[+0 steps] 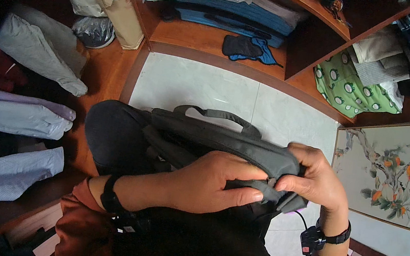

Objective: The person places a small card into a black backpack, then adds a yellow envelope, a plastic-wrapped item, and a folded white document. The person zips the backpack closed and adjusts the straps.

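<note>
A dark grey fabric bag (204, 130) with a top carry handle (226, 115) lies across the person's lap, its zipper partly undone. My left hand (205, 182) reaches in from the left, thumb and forefinger at the zipper pull (271, 182) near the bag's right end. Around that same end my right hand (315, 177) is closed, its thumb beside the pull and its fingers behind the fabric. Whether the left fingertips actually pinch the pull is hard to tell. The bag's inside is mostly hidden.
Wooden shelving (218, 58) stands ahead, holding a blue suitcase (234, 21) and a black-and-blue cloth item (252, 50). Hanging clothes (23, 117) and paper bags (117, 11) are at left. A green patterned bag (350, 87) and a framed painting (389, 171) are at right.
</note>
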### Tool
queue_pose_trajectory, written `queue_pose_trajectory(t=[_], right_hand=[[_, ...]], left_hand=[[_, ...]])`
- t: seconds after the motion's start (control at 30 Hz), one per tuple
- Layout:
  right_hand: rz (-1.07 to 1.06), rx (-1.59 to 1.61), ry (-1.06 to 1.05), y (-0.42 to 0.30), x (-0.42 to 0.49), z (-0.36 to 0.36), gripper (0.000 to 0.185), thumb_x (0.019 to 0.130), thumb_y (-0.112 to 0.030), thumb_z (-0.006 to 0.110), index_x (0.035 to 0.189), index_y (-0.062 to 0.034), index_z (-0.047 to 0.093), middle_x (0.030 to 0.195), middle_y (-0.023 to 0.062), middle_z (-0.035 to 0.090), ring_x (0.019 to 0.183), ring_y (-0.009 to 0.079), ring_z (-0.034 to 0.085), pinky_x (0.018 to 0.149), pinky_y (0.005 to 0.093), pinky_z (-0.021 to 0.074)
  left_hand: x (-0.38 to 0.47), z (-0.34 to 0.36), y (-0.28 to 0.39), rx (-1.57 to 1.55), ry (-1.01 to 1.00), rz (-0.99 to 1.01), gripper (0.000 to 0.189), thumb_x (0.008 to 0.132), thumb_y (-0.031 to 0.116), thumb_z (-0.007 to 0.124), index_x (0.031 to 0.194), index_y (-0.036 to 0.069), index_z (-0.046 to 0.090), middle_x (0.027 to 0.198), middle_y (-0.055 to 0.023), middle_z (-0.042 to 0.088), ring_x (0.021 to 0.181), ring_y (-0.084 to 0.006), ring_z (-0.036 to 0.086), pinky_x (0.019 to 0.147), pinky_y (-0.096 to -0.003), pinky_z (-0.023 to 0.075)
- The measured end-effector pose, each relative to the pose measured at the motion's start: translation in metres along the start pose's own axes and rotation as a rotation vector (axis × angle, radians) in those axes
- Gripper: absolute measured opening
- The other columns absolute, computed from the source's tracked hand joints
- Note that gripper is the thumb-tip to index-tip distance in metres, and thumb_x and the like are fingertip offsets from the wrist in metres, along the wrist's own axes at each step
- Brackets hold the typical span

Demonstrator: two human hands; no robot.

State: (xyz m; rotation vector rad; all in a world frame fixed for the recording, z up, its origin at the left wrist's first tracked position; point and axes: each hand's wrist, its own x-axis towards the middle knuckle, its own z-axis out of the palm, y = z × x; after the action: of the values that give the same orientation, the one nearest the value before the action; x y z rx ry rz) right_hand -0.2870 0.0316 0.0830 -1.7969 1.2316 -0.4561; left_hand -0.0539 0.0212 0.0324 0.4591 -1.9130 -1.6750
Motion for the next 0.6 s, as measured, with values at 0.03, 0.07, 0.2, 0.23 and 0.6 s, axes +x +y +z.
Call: queue_pose_trajectory(t=[0.03, 0.07, 0.2, 0.23, 0.6], right_hand=[[0.011, 0.068, -0.092, -0.001, 0.001, -0.002, 0.037, 0.071, -0.030, 0.080, 0.076, 0.0017, 0.062, 0.068, 0.0112, 0.050, 0.061, 0.0231, 0.048, 0.058, 0.0317, 0.0405], [-0.099, 0.030, -0.078, -0.001, -0.002, 0.003, 0.033, 0.076, -0.025, 0.076, 0.071, 0.0022, 0.058, 0.064, 0.0101, 0.048, 0.056, 0.0227, 0.046, 0.053, 0.0346, 0.0374], [-0.152, 0.025, 0.197, 0.009, -0.043, 0.003, 0.044, 0.077, -0.035, 0.073, 0.058, -0.0014, 0.051, 0.054, 0.0050, 0.043, 0.049, 0.0180, 0.040, 0.046, 0.0314, 0.0288], [-0.096, 0.091, 0.383, 0.015, -0.054, 0.003, 0.055, 0.076, -0.049, 0.069, 0.056, -0.0021, 0.048, 0.055, 0.0038, 0.045, 0.049, 0.0150, 0.040, 0.046, 0.0297, 0.0288], [0.035, -0.106, 0.208, -0.025, -0.056, -0.028, 0.086, 0.047, -0.062, 0.082, 0.102, 0.0018, 0.063, 0.071, 0.0018, 0.053, 0.057, 0.0112, 0.042, 0.052, 0.0272, 0.0323]], left_hand=[[-0.003, -0.001, 0.002, 0.028, -0.004, 0.012, 0.033, 0.087, 0.024, 0.064, 0.108, -0.002, 0.059, 0.088, -0.0155, 0.063, 0.083, -0.0242, 0.062, 0.073, -0.0342, 0.0477], [-0.006, -0.004, 0.004, 0.063, -0.017, 0.030, 0.035, 0.086, 0.026, 0.065, 0.107, -0.001, 0.059, 0.088, -0.0149, 0.062, 0.082, -0.0242, 0.062, 0.072, -0.0345, 0.0477], [-0.031, -0.033, 0.025, 0.555, -0.104, -0.001, 0.035, 0.080, 0.038, 0.069, 0.093, 0.007, 0.062, 0.083, -0.0088, 0.058, 0.079, -0.0256, 0.059, 0.069, -0.0354, 0.0459], [-0.038, -0.042, 0.032, 0.627, -0.072, -0.020, 0.032, 0.080, 0.039, 0.069, 0.087, 0.009, 0.061, 0.078, -0.0064, 0.055, 0.072, -0.0244, 0.056, 0.067, -0.0342, 0.0437], [-0.057, 0.004, 0.066, 1.366, -0.044, 0.685, 0.022, 0.062, 0.026, 0.059, 0.083, 0.019, 0.062, 0.074, 0.0041, 0.041, 0.069, -0.0127, 0.040, 0.061, -0.0274, 0.0342]])
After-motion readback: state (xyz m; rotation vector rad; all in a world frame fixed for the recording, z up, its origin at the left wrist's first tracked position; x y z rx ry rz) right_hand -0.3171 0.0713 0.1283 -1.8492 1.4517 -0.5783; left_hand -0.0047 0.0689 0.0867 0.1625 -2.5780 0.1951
